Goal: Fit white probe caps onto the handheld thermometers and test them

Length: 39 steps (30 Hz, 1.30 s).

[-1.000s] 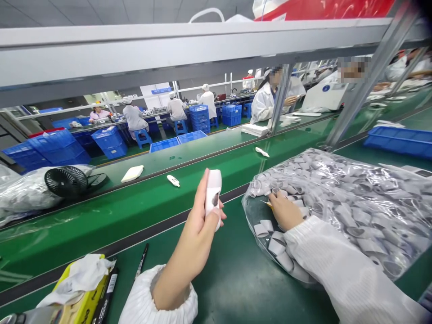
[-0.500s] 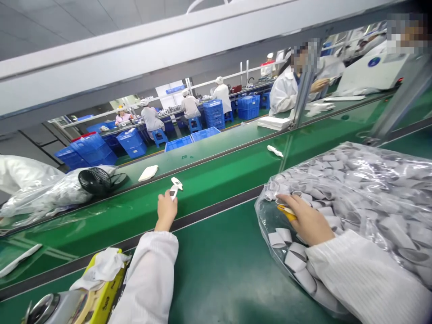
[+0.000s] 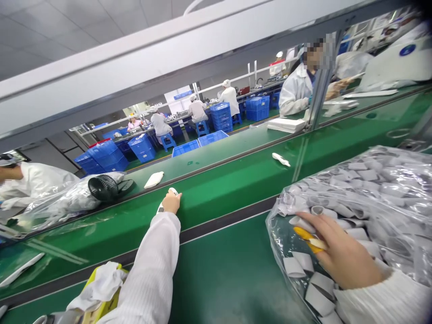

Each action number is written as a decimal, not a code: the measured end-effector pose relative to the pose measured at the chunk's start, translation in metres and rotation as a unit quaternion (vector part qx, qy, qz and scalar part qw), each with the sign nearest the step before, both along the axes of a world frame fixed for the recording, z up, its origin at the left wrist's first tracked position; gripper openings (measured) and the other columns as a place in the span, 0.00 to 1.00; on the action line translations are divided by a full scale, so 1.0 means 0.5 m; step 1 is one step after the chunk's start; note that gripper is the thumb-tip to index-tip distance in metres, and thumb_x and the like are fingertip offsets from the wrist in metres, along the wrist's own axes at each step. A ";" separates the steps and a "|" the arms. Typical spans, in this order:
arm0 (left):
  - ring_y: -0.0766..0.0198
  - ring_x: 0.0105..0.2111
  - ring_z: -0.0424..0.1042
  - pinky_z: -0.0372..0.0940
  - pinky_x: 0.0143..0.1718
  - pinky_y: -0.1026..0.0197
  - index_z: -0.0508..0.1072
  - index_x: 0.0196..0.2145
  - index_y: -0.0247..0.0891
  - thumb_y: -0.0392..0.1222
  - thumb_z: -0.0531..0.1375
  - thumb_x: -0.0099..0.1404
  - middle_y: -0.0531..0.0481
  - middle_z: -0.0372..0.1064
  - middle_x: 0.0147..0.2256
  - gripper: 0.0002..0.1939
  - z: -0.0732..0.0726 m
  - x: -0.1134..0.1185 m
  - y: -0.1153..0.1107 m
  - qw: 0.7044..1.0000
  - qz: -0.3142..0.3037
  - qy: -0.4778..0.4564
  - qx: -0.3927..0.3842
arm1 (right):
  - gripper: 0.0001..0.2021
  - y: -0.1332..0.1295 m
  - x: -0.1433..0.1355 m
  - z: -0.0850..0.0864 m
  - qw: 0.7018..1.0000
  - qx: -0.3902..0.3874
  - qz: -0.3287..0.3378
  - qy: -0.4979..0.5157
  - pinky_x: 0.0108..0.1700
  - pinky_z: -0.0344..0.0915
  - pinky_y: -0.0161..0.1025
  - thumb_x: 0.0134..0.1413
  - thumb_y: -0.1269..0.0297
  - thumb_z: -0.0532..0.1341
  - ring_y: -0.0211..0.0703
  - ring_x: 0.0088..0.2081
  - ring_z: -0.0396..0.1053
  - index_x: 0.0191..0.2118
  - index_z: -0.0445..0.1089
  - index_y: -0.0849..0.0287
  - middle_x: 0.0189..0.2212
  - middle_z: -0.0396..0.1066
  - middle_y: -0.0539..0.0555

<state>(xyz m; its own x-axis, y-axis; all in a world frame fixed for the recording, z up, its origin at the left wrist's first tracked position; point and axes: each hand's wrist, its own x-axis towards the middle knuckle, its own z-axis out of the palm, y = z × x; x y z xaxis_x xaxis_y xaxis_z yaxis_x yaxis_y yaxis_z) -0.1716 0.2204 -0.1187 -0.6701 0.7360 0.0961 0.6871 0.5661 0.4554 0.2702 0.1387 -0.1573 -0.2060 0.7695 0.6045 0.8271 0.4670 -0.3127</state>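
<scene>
My left hand (image 3: 172,203) reaches out over the bright green belt, closed around a slim white plastic piece with a small dark window (image 3: 161,208); most of it is hidden by my fingers. At the fingertips shows a second white piece (image 3: 173,191), partly covered. On the right, my right hand (image 3: 347,254) is in the mouth of a clear plastic bag (image 3: 280,216). Yellow covering (image 3: 303,233) shows at its fingers, which pinch a short grey-white sleeve (image 3: 301,223). Many similar loose sleeves (image 3: 320,292) fill the bag.
Along the belt (image 3: 216,189) lie a white piece (image 3: 281,159) and a long white piece (image 3: 22,270). A black fan (image 3: 103,186), a white pad (image 3: 154,179) and white stacked sheets (image 3: 286,125) stand beyond. A yellow box (image 3: 113,301) sits lower left. Co-workers work across the line.
My left hand has moved forward onto the white piece lying on the belt, still holding the windowed one. My right hand stays at the bag; the view has shifted slightly.
</scene>
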 end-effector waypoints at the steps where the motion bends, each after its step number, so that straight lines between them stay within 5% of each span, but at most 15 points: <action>1: 0.54 0.50 0.72 0.70 0.50 0.45 0.69 0.55 0.36 0.46 0.61 0.70 0.41 0.68 0.54 0.19 0.002 0.000 0.004 1.000 -0.003 -0.022 0.012 | 0.28 -0.003 -0.004 0.002 1.000 -0.006 -0.010 -0.010 0.21 0.64 0.37 0.51 0.79 0.51 0.47 0.29 0.73 0.57 0.64 0.50 0.44 0.74 0.57; 6: 0.54 0.50 0.72 0.71 0.50 0.46 0.69 0.56 0.36 0.46 0.61 0.70 0.42 0.68 0.54 0.20 0.023 0.016 0.004 0.982 -0.015 -0.161 0.098 | 0.26 -0.010 -0.022 0.001 0.999 -0.036 -0.015 0.023 0.23 0.62 0.35 0.51 0.78 0.48 0.41 0.27 0.71 0.55 0.66 0.55 0.43 0.73 0.56; 10: 0.56 0.46 0.73 0.72 0.46 0.49 0.70 0.53 0.35 0.45 0.61 0.70 0.43 0.70 0.51 0.18 0.055 0.062 -0.017 0.929 -0.033 -0.321 0.183 | 0.26 -0.006 -0.029 -0.004 0.997 -0.040 -0.005 0.069 0.29 0.67 0.38 0.51 0.76 0.48 0.48 0.35 0.74 0.54 0.66 0.55 0.42 0.73 0.57; 13: 0.59 0.42 0.74 0.73 0.43 0.53 0.72 0.50 0.34 0.45 0.61 0.70 0.44 0.72 0.47 0.15 0.094 0.111 -0.066 0.849 -0.069 -0.454 0.262 | 0.22 -0.004 -0.037 0.009 0.988 -0.045 0.028 0.148 0.35 0.69 0.41 0.53 0.72 0.51 0.46 0.33 0.71 0.53 0.68 0.55 0.37 0.71 0.56; 16: 0.61 0.40 0.74 0.73 0.41 0.55 0.72 0.48 0.34 0.44 0.60 0.70 0.45 0.73 0.45 0.13 0.149 0.160 -0.144 0.738 -0.110 -0.565 0.354 | 0.14 -0.006 -0.054 0.049 0.961 -0.072 0.066 0.259 0.36 0.68 0.42 0.56 0.64 0.57 0.45 0.31 0.67 0.47 0.72 0.53 0.34 0.70 0.54; 20: 0.63 0.44 0.75 0.71 0.46 0.58 0.74 0.44 0.39 0.39 0.53 0.73 0.47 0.76 0.42 0.11 0.225 0.221 -0.250 0.595 -0.154 -0.662 0.430 | 0.14 -0.020 -0.098 0.142 0.891 -0.149 0.113 0.414 0.27 0.59 0.38 0.56 0.53 0.64 0.41 0.27 0.62 0.45 0.74 0.54 0.32 0.70 0.54; 25: 0.64 0.43 0.77 0.72 0.49 0.54 0.74 0.47 0.44 0.42 0.46 0.77 0.52 0.77 0.35 0.16 0.264 0.290 -0.324 0.490 -0.192 -0.719 0.455 | 0.14 -0.057 -0.176 0.269 0.800 -0.157 0.258 0.519 0.21 0.48 0.34 0.59 0.49 0.63 0.36 0.20 0.55 0.42 0.71 0.53 0.19 0.57 0.46; 27: 0.68 0.32 0.76 0.73 0.46 0.57 0.73 0.48 0.42 0.45 0.44 0.78 0.54 0.73 0.27 0.18 0.260 0.310 -0.337 0.484 -0.239 -0.708 0.455 | 0.11 -0.073 -0.204 0.300 0.775 -0.128 0.291 0.546 0.19 0.48 0.33 0.60 0.51 0.63 0.34 0.18 0.56 0.40 0.70 0.52 0.19 0.60 0.46; 29: 0.71 0.26 0.72 0.73 0.42 0.61 0.71 0.48 0.39 0.46 0.46 0.78 0.56 0.68 0.23 0.16 0.253 0.322 -0.348 0.513 -0.288 -0.676 0.444 | 0.10 -0.084 -0.226 0.316 0.752 -0.109 0.319 0.566 0.17 0.48 0.32 0.60 0.52 0.63 0.33 0.17 0.57 0.40 0.68 0.51 0.21 0.66 0.46; 31: 0.69 0.29 0.74 0.73 0.43 0.61 0.66 0.54 0.40 0.43 0.53 0.75 0.56 0.70 0.27 0.12 0.246 0.327 -0.358 0.551 -0.320 -0.654 0.407 | 0.09 -0.088 -0.240 0.319 0.741 -0.110 0.357 0.558 0.17 0.51 0.31 0.61 0.53 0.63 0.32 0.17 0.60 0.41 0.68 0.50 0.25 0.71 0.48; 34: 0.64 0.41 0.77 0.73 0.48 0.58 0.51 0.65 0.48 0.35 0.59 0.70 0.53 0.72 0.41 0.31 0.239 0.327 -0.373 0.594 -0.361 -0.631 0.344 | 0.09 -0.082 -0.245 0.312 0.751 -0.123 0.382 0.524 0.20 0.55 0.30 0.62 0.54 0.63 0.31 0.20 0.61 0.44 0.70 0.49 0.27 0.70 0.47; 39: 0.65 0.41 0.76 0.74 0.42 0.63 0.44 0.69 0.51 0.39 0.57 0.73 0.49 0.71 0.46 0.34 0.233 0.329 -0.382 0.612 -0.423 -0.598 0.299 | 0.14 -0.064 -0.240 0.308 0.762 -0.165 0.350 0.519 0.19 0.50 0.28 0.61 0.52 0.63 0.31 0.21 0.58 0.49 0.72 0.49 0.24 0.62 0.46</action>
<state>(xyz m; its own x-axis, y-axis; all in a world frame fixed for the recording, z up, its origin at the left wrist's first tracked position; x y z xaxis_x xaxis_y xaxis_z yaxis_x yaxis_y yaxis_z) -0.0072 0.0293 -0.0022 0.0708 0.9409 0.3311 -0.4073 -0.2758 0.8707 0.1504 0.1067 -0.0032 -0.1791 0.8361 0.5185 -0.3606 0.4346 -0.8253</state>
